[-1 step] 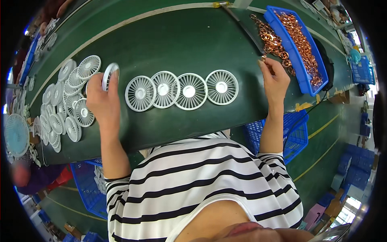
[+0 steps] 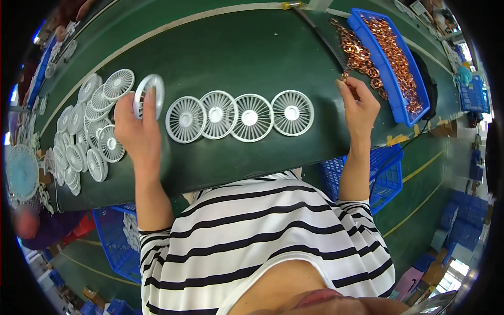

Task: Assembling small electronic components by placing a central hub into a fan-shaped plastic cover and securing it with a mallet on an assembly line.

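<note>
My left hand (image 2: pixel 137 123) grips a white round slatted fan grille (image 2: pixel 153 93) between thumb and fingers, tilted and slightly blurred, above the table. Close on its left lies a heap of similar white grilles (image 2: pixel 97 113). Four of the same kind would be several: a row of several grilles (image 2: pixel 248 117) lies flat across the middle, their edges touching or overlapping. On the right, my right hand (image 2: pixel 359 105) pinches a small copper-coloured ring (image 2: pixel 344 77) at its fingertips, beside the end of a hammer's dark handle. Part of that ring is hidden by the fingers.
A blue tray (image 2: pixel 386 63) full of copper-coloured rings stands at the right, with loose rings (image 2: pixel 357 55) spilled along its left side. The hammer (image 2: pixel 320 37) lies at the far side of the green table (image 2: pixel 231 58). Blue baskets (image 2: pixel 386 178) stand below the near edge.
My left hand has shifted slightly right, and the grille in it has turned to show more of its face. My right hand keeps its pinch nearly in place.
</note>
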Available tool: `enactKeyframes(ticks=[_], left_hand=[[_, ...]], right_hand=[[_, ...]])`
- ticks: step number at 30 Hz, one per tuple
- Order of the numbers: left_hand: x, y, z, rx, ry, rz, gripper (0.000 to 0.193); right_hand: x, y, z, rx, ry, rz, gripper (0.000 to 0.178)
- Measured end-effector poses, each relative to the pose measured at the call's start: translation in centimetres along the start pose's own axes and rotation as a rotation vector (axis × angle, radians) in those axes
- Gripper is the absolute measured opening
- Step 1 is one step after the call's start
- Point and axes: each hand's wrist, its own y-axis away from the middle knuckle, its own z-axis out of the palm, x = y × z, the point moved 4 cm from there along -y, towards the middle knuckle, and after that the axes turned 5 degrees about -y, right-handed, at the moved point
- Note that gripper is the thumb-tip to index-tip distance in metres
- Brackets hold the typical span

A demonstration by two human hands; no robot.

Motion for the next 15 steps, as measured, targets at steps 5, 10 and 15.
enactKeyframes(ticks=[5,10,15], left_hand=[[4.8,2.2,0.3,0.014,0.467,-0.022,0.014],[7.0,4.2,3.5,-0.358,0.834,-0.275,0.030],[8.5,5.4,4.0,-0.502,1.068,-0.378,0.031]], right_hand=[[-5.3,2.4,2.5,-0.133,-0.230,-0.051,0.013],[-11.1,4.4,5.4,-0.249,-0.300,-0.383,0.018],[-13.8,4.9,7.1,-0.220,-0.232,-0.634,0.016]])
